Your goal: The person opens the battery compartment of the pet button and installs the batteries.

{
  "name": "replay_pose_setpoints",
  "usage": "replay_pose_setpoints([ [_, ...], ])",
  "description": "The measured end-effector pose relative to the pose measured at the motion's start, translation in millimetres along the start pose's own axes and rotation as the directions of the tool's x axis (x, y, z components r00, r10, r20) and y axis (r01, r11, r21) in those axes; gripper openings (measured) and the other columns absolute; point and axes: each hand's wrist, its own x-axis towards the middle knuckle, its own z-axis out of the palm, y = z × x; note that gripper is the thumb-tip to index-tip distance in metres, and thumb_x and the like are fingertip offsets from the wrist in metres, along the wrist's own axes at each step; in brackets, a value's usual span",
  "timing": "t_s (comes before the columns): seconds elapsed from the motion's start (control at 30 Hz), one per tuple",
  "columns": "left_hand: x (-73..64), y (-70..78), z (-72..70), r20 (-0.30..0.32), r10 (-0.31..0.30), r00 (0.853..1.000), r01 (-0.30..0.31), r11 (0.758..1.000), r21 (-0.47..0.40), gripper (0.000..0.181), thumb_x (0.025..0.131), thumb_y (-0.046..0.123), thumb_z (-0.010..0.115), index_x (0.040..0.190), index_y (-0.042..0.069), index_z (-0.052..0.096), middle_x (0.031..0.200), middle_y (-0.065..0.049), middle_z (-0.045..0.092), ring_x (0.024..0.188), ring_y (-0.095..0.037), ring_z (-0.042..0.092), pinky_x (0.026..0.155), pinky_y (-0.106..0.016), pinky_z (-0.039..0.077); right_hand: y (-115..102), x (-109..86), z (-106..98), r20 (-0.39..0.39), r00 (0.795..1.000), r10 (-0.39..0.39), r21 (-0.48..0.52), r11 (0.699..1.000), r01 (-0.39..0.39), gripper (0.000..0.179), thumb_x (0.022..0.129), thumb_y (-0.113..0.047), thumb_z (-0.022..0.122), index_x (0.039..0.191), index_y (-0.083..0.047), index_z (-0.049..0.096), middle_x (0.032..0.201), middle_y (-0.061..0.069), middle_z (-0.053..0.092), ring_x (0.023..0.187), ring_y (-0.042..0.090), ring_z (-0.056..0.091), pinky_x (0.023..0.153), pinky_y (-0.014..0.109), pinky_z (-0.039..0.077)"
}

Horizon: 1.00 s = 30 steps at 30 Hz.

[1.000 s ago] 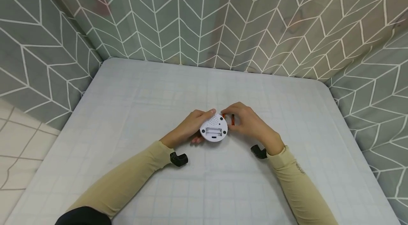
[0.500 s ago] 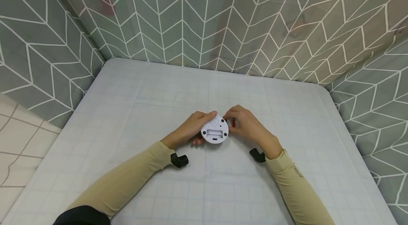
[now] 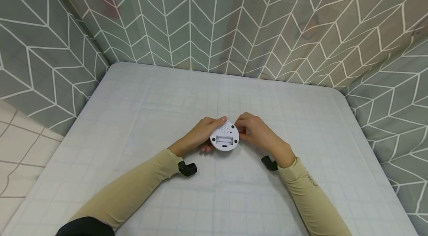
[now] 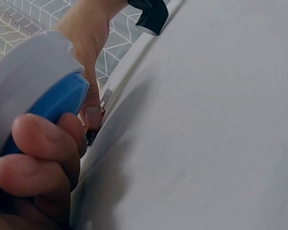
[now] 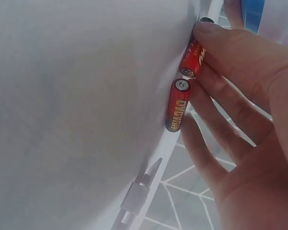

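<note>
My left hand (image 3: 200,133) grips a round white device (image 3: 224,145), thumb on its rim. Its underside faces up, showing speaker holes, dark round feet and an open battery compartment (image 3: 224,140) with bare slots. In the left wrist view the fingers (image 4: 45,155) curl against the device's blue part (image 4: 55,103). Right beside the device, my right hand (image 3: 256,132) pinches a red battery (image 5: 194,55) between thumb and fingers, close to the tabletop. A second red battery (image 5: 176,108) lies against the other fingers. In the head view the batteries are mostly hidden by the right hand.
A white cloth (image 3: 160,94) covers the table. Grey-green curtains with white lines (image 3: 200,20) hang behind and at both sides. Pale floor tiles (image 3: 23,146) show at left. A small translucent piece with a pointed end (image 5: 134,196) shows by the table edge.
My right thumb and fingers have drawn together on the red batteries, which show less in the head view. The left hand and the white device stay nearly in place.
</note>
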Motion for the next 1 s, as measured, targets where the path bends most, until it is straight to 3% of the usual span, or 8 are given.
replay_pose_setpoints([
  [0.17,-0.3,-0.7,-0.2,-0.001,-0.001,1.0,0.001,1.0,-0.007,0.072,0.102,0.071,0.049,0.097,0.004,0.073,0.052,-0.009,0.061,0.032,-0.015,0.046,0.031,-0.029,0.038,-2.3,1.1,-1.8,-0.029,1.0,0.007,0.022,1.0,-0.006,0.012,0.089,-0.005,0.083,0.097,-0.011,0.076,0.089,0.003,0.066,0.083,0.017,0.059,0.07,0.029,0.05],
  [0.47,-1.1,-0.3,0.3,0.005,0.012,1.0,-0.012,1.0,0.013,0.074,0.101,0.073,0.048,0.096,0.005,0.075,0.051,-0.009,0.06,0.032,-0.015,0.046,0.031,-0.028,0.038,-0.7,-2.0,-1.7,-0.151,0.987,-0.051,-0.03,0.998,0.047,0.03,0.092,0.001,0.077,0.121,-0.009,0.076,0.089,0.002,0.065,0.083,0.019,0.062,0.07,0.029,0.052],
  [0.67,-0.9,-0.7,1.0,0.004,0.012,1.0,-0.012,1.0,0.016,0.075,0.1,0.076,0.048,0.098,0.005,0.075,0.052,-0.009,0.06,0.032,-0.015,0.045,0.031,-0.028,0.038,-0.4,-3.4,-1.5,-0.19,0.979,-0.071,-0.038,0.997,0.065,0.021,0.094,-0.001,0.074,0.113,-0.009,0.078,0.091,0.001,0.065,0.081,0.013,0.062,0.068,0.029,0.054],
  [1.0,-0.7,-0.4,0.7,0.001,0.006,1.0,-0.006,1.0,-0.005,0.074,0.101,0.073,0.05,0.095,0.003,0.074,0.051,-0.009,0.06,0.032,-0.015,0.046,0.031,-0.029,0.038,-6.0,-3.3,-16.3,-0.276,0.96,-0.038,0.04,0.998,0.051,0.018,0.095,0.0,0.074,0.112,-0.004,0.071,0.087,-0.001,0.067,0.077,0.011,0.062,0.064,0.033,0.054],
])
